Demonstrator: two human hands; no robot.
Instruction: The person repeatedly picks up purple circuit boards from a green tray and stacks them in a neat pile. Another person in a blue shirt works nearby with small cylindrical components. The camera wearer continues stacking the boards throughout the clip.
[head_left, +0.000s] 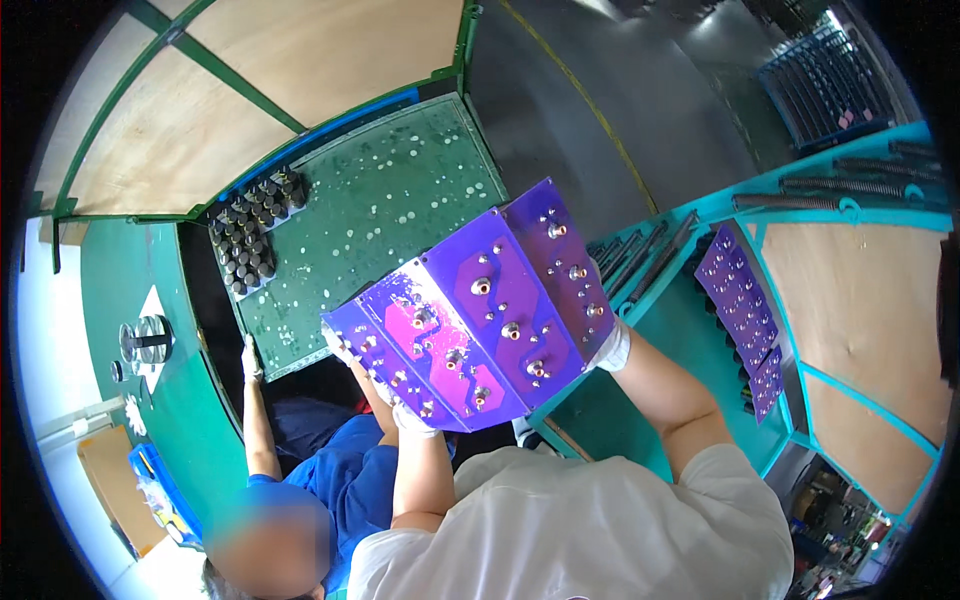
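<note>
A large purple panel (490, 290) is held up in front of me, tilted, in folded-looking sections. Rows of round metal fittings with brass-coloured centres stand out from its face. My left hand (412, 420), in a white glove, grips its lower left edge; the panel hides part of the fingers. At the lower right edge, my gloved right hand (612, 348) closes on the panel, its fingers partly behind it. Beyond the panel lies a green, white-speckled tabletop (390, 190).
Left of me a co-worker in a blue shirt (365, 470) has gloved hands by the tabletop and panel. Black cylindrical parts (245, 240) stand at its far left corner. On my right, a teal rack (790, 330) holds springs (800, 200) and similar purple panels (738, 290).
</note>
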